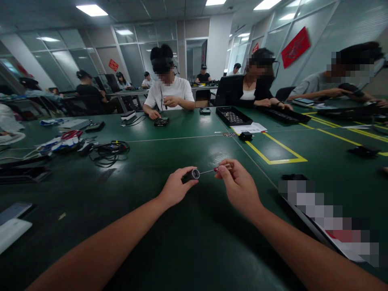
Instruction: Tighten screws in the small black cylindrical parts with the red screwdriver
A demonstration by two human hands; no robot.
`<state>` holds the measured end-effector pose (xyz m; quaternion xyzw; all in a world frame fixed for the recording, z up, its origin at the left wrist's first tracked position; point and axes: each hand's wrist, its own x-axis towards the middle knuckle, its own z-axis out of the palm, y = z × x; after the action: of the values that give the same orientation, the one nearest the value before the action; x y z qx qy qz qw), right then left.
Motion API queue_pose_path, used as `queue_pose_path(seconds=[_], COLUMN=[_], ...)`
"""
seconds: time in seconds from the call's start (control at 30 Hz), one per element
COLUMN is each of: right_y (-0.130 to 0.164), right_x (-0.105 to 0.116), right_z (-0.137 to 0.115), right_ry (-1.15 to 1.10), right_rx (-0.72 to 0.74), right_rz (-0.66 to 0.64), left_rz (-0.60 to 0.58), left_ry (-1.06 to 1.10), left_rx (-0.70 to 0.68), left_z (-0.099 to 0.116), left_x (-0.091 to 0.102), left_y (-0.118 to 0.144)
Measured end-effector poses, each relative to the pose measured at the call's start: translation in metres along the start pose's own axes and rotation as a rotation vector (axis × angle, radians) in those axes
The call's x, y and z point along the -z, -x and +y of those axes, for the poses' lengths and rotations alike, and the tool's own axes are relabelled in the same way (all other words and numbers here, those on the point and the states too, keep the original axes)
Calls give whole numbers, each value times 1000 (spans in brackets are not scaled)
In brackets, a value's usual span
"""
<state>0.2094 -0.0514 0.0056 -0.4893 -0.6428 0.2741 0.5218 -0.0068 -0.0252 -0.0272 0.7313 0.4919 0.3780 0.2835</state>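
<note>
A black cylinder point(190, 175) is gripped in the left hand point(176, 186), its round end turned toward the right, above the bench point(188, 238). The right hand point(239, 184) grasps a screwdriver point(216, 169) by its handle, the tip at that end; whether they touch is unclear. Beyond lie a black block point(245, 136), yellow tape point(286, 161) and a black tray point(220, 117); leftward, tangled cables point(109, 152). Across sits a person in white point(182, 91).

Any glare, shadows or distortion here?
In the head view, white rectangular ceiling lights look washed out; pale glare marks the glossy green tabletop; a soft shadow lies below the bare right hand; pale glass wall panels lean outward at both edges.
</note>
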Motion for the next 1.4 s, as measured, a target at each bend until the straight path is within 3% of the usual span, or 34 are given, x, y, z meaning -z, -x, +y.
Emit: queue_pose_path(seconds=[0.2, 0.6, 0.8, 1.07, 1.4], right_y=[5, 4, 5, 6, 2], right_x=[-2, -2, 0, 3, -3], right_z=[2, -1, -2, -9, 1], right_ry=[-34, -18, -39, 74, -81], right_rx=[23, 6, 32, 43, -22], right_rz=[-53, -3, -80, -13, 61], left_rz=[3, -8, 7, 0, -1], left_ry=[21, 19, 19, 26, 28], left_rx=[-4, 7, -7, -21, -10], left_z=[-2, 2, -2, -4, -1], left_x=[-1, 0, -1, -1, 0], left_y=[-1, 1, 0, 0, 0])
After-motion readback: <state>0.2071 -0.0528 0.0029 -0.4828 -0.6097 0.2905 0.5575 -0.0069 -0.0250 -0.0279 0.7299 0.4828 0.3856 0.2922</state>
